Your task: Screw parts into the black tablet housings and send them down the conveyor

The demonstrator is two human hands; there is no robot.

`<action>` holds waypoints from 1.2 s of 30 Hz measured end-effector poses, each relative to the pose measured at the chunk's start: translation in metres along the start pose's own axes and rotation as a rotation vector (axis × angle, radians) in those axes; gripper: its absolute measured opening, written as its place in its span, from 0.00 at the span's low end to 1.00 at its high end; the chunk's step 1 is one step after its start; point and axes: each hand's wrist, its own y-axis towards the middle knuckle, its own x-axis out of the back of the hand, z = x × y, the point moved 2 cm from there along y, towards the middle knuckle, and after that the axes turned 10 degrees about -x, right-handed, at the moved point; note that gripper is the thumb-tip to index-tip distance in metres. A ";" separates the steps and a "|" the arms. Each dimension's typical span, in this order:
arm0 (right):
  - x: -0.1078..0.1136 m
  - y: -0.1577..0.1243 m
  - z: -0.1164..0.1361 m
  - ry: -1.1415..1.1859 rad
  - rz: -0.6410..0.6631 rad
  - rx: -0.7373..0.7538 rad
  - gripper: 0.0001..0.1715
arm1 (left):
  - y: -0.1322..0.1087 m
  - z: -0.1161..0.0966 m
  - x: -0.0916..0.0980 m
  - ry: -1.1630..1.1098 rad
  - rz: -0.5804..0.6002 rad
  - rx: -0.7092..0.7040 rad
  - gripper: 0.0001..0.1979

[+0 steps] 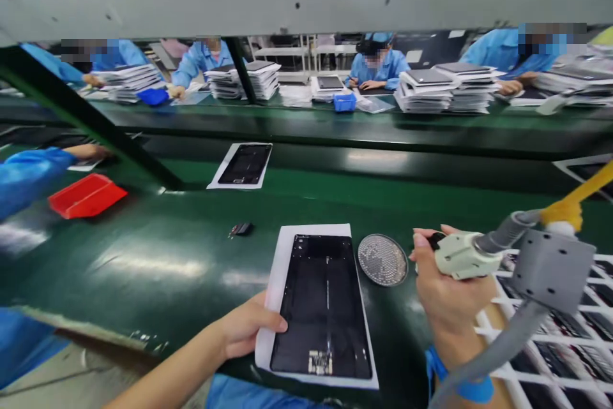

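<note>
- Left hand (246, 326): grip pressed together on the long edge of a black tablet back panel (320, 307), thumb on top, fingers out of sight below (pinch inferred, not fully seen).
- Panel: flat on a white paper sheet (274, 288), squarely before the person on the green worktop (143, 268). The sheet likely shields the panel from the worktop (judgement). A small gold-toned patch (320, 362) sits at its near end.
- Right hand (450, 288): grip closed around a pale green handheld power tool (462, 256), held just above the worktop, beside the panel and not touching it.
- Tool support: a grey hose (507, 230) runs up to a yellow hanger arm (560, 211), probably carrying the tool's weight (hence the relaxed hold?).
- Round perforated metal dish (382, 260): between panel and right hand, placed for easy reach (contents too small to tell).
- White lattice rack (541, 335), far right: black panels sit in its cells, apparently kept apart to avoid rubbing.
- Shallow red tray (86, 196): on the worktop near a co-worker's blue sleeve (29, 179).
- Far worktop: stacks of panels (454, 87) beside a small blue bin (345, 101).
</note>
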 end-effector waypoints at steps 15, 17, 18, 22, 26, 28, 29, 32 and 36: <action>-0.017 -0.011 -0.008 -0.118 0.114 0.000 0.31 | 0.019 -0.120 0.122 1.729 -0.563 -0.846 0.08; -0.018 -0.011 -0.010 -0.122 0.120 0.022 0.30 | 0.023 -0.115 0.135 1.697 -0.571 -0.924 0.08; -0.018 -0.011 -0.011 -0.121 0.118 0.028 0.30 | 0.022 -0.111 0.138 1.684 -0.592 -0.973 0.09; -0.018 -0.012 -0.015 -0.080 0.112 0.024 0.29 | 0.005 -0.103 0.125 1.623 -0.683 -1.095 0.11; -0.020 -0.014 -0.016 -0.059 0.125 0.053 0.24 | -0.013 -0.112 0.083 1.421 -0.821 -1.063 0.09; -0.022 -0.015 -0.014 -0.046 0.130 0.060 0.23 | -0.007 -0.116 0.058 1.226 -0.802 -0.965 0.09; -0.023 -0.016 -0.012 -0.041 0.135 0.060 0.22 | 0.002 -0.116 0.044 1.134 -0.739 -0.890 0.10; -0.024 -0.017 -0.008 -0.035 0.161 0.046 0.20 | 0.048 -0.105 -0.001 0.995 -0.414 -0.676 0.12; -0.024 -0.016 -0.005 -0.021 0.172 0.009 0.19 | 0.124 -0.079 -0.050 1.110 -0.108 -0.729 0.09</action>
